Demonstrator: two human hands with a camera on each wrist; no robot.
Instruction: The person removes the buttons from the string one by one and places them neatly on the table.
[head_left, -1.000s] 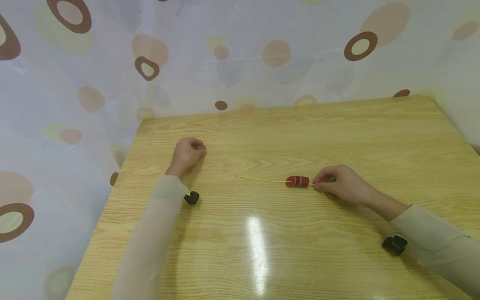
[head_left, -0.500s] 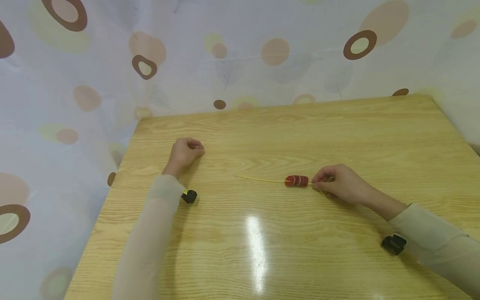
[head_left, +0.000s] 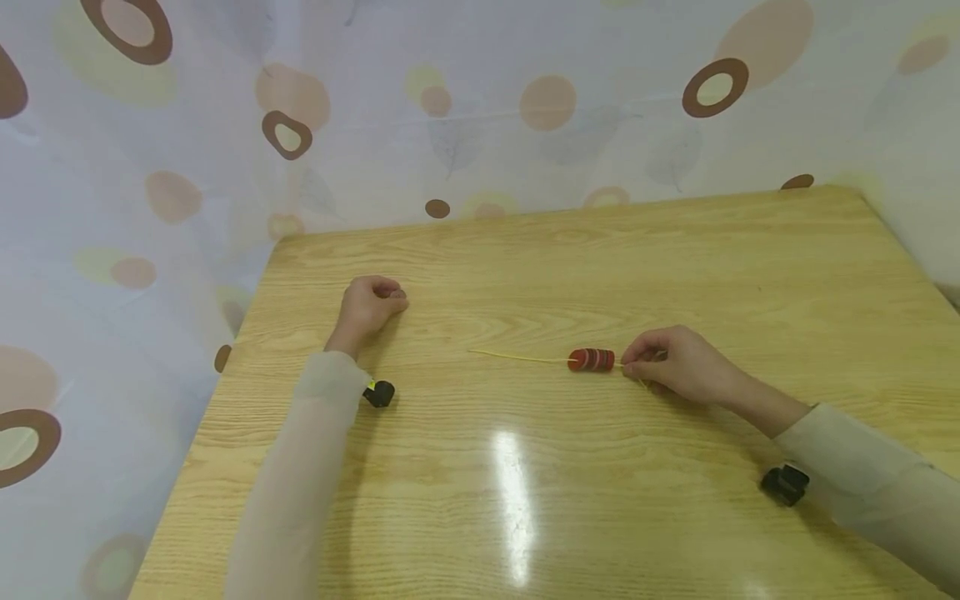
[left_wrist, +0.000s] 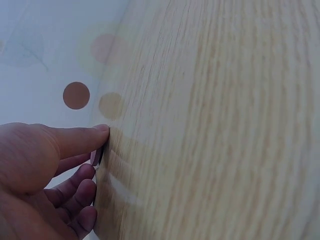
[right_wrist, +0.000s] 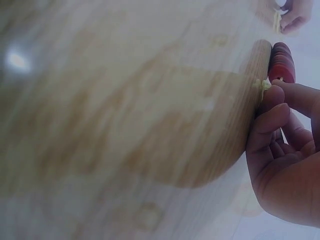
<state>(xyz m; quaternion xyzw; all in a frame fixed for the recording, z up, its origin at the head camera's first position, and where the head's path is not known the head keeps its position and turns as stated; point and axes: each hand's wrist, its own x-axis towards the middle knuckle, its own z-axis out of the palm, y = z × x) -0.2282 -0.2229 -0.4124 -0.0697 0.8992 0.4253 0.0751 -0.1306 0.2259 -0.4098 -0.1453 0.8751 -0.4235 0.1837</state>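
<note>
A stack of red and dark discs (head_left: 591, 360) is threaded on a yellow string (head_left: 517, 358) and lies near the middle of the table. The string's free end stretches left across the wood. My right hand (head_left: 678, 367) pinches the string just right of the stack; a yellow knot (right_wrist: 265, 86) shows at its fingertips in the right wrist view. My left hand (head_left: 369, 308) rests farther left with fingers curled, apart from the string. In the left wrist view, a small dark-edged shape (left_wrist: 97, 156) shows between thumb and fingers; I cannot tell whether it is held.
The wood-grain table (head_left: 420, 500) reaches back to a wall covering (head_left: 480, 100) patterned with circles. Small black devices sit at both wrists, one on the left sleeve (head_left: 378, 393) and one on the right (head_left: 784, 483).
The view has shifted slightly. Both hands and the threaded stack stay in nearly the same places, and the right hand keeps its pinch on the string.
</note>
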